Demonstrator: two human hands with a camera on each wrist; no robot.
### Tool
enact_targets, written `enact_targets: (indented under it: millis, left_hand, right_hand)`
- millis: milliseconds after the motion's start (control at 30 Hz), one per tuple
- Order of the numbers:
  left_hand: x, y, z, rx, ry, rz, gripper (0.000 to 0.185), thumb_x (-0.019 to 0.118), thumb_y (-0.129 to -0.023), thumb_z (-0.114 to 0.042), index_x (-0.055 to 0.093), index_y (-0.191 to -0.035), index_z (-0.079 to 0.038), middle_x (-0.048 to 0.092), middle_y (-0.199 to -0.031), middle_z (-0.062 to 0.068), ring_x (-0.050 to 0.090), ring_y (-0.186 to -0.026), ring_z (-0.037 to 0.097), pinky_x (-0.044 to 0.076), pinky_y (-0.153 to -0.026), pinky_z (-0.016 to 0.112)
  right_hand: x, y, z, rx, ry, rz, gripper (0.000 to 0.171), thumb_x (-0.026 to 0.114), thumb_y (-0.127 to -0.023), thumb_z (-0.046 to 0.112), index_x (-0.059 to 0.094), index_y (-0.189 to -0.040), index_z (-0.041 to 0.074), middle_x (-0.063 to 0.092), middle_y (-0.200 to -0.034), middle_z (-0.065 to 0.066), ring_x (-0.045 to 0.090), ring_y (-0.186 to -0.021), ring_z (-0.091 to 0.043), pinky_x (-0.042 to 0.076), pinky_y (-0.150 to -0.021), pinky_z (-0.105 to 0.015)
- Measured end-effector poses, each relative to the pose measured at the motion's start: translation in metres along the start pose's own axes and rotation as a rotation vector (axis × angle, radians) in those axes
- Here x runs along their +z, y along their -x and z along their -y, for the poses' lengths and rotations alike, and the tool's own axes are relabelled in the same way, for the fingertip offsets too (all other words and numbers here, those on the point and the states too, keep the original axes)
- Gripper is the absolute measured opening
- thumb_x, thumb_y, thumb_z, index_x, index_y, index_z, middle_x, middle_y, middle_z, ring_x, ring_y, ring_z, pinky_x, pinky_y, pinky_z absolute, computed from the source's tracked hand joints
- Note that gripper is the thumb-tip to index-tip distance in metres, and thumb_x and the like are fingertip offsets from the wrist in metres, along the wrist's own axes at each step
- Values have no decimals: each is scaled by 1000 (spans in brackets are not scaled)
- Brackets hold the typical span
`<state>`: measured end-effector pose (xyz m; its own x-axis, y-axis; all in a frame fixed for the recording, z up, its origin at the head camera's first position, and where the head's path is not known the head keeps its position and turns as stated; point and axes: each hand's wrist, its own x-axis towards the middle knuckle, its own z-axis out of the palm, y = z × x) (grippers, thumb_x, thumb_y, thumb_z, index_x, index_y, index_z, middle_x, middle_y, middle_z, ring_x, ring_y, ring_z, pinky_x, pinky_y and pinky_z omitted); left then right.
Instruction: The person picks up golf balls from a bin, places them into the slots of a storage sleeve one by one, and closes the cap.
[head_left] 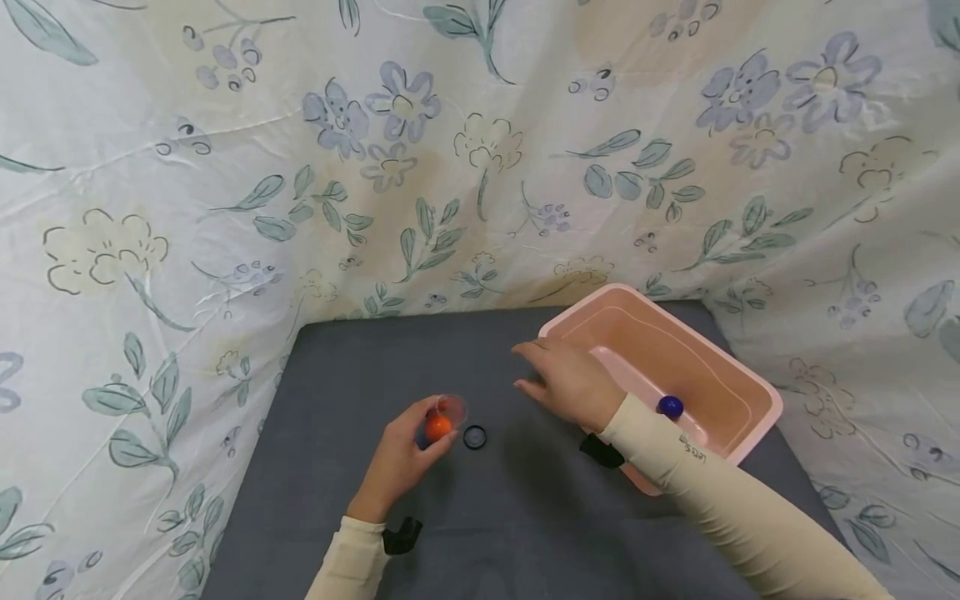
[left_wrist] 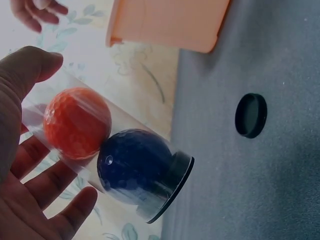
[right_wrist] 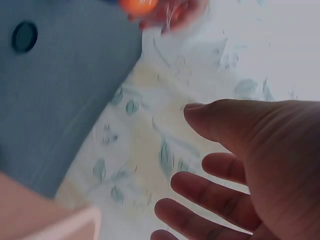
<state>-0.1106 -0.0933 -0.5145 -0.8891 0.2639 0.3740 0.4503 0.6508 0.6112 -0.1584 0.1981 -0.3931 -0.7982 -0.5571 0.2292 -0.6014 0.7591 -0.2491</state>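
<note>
Floral sheeting backs our grey worktop (head_left: 525,517); our left hand (head_left: 401,458) holds a clear tube (left_wrist: 107,155) just above it, grip curled round the tube, with an orange ball (left_wrist: 76,122) and a dark blue ball (left_wrist: 135,167) inside and one black cap (left_wrist: 172,187) on. By our read it's part filled: the loose cap (head_left: 474,437) lies beside it, and a blue ball (head_left: 670,407) sits in the pink tub (head_left: 757,417). Right hand (head_left: 570,383) hovers between tube and tub, grip spread, holding nothing.

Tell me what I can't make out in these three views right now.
- Head view: the clear tube is too small; the dark blue ball inside hides behind the left hand.
- Head view: the right hand and sleeve cover part of the pink bin.
- Right wrist view: the orange ball is blurred and cut by the top edge.
- Left wrist view: the bin's inside is out of frame.
</note>
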Motion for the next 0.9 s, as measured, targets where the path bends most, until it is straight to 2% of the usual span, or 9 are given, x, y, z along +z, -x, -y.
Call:
enact_targets:
  millis: [100, 167, 300, 333, 433, 533, 600, 667, 900]
  left_hand:
    - [0, 1, -1, 2, 5, -1, 54, 82, -91, -26, 61, -139, -12, 70, -128, 7, 71, -109, 20, 61, -91, 44]
    - [0, 1, -2, 8, 7, -4, 54, 82, -91, -25, 61, -139, -12, 70, -128, 7, 71, -109, 20, 61, -90, 44]
    - [0, 0, -4, 11, 4, -7, 54, 82, -91, -25, 61, -139, -12, 71, -127, 6, 71, -108, 19, 61, -89, 43]
    - [0, 0, -5, 8, 2, -6, 53, 82, -91, -25, 61, -139, -13, 71, -127, 6, 71, -108, 18, 61, -89, 42]
    - [0, -1, -5, 5, -5, -3, 53, 82, -91, -26, 61, -138, -13, 71, -127, 5, 70, -108, 17, 61, -90, 41]
    - [-1, -1, -5, 5, -3, -1, 52, 82, -92, -26, 61, -138, -13, 71, -127, 5, 70, -108, 17, 61, -89, 41]
    - [-1, -2, -6, 4, -4, 0, 53, 81, -92, -27, 61, -139, -14, 71, -127, 5, 70, -108, 17, 61, -89, 41]
    - [-1, -2, -5, 2, -4, 2, 53, 81, -92, -27, 61, -139, -14, 71, -127, 5, 70, -109, 17, 61, -90, 41]
    - [-1, -3, -4, -13, -7, 15, 53, 81, -92, -28, 60, -140, -14, 70, -129, 5, 70, -111, 18, 61, -92, 42]
  right_hand:
    - [-8, 6, -14, 36, -19, -9, 49, 78, -94, 29, 63, -135, 5, 70, -89, -4, 64, -66, -10, 56, -61, -30]
    - [-12, 8, -24, 45, -35, -21, 43, 78, -95, 26, 64, -130, 5, 64, -79, -3, 57, -57, -7, 50, -56, -27]
    - [-15, 11, -42, 28, -10, -62, 26, 79, -93, 19, 63, -110, 6, 51, -66, -1, 46, -49, -7, 41, -52, -26]
    - [-15, 11, -46, 29, -1, -69, 25, 79, -93, 17, 63, -108, 6, 50, -66, 0, 46, -49, -7, 42, -53, -26]
    - [-15, 12, -59, 67, 6, -61, 29, 79, -92, 15, 66, -116, 5, 55, -65, -2, 57, -55, -12, 52, -59, -32]
    - [-16, 14, -73, 160, -24, -2, 42, 78, -93, 15, 64, -130, 2, 72, -92, -13, 73, -82, -25, 62, -77, -44]
    - [-16, 16, -84, 230, -48, 46, 48, 76, -95, 17, 60, -137, -1, 72, -115, -20, 73, -101, -34, 60, -88, -51]
    - [-16, 19, -94, 303, -66, 94, 53, 73, -98, 20, 56, -142, -2, 64, -137, -24, 68, -118, -40, 57, -96, -56]
    - [-11, 29, -134, 448, -67, 176, 59, 69, -101, 26, 47, -149, 1, 56, -147, -27, 61, -128, -45, 53, -102, -59]
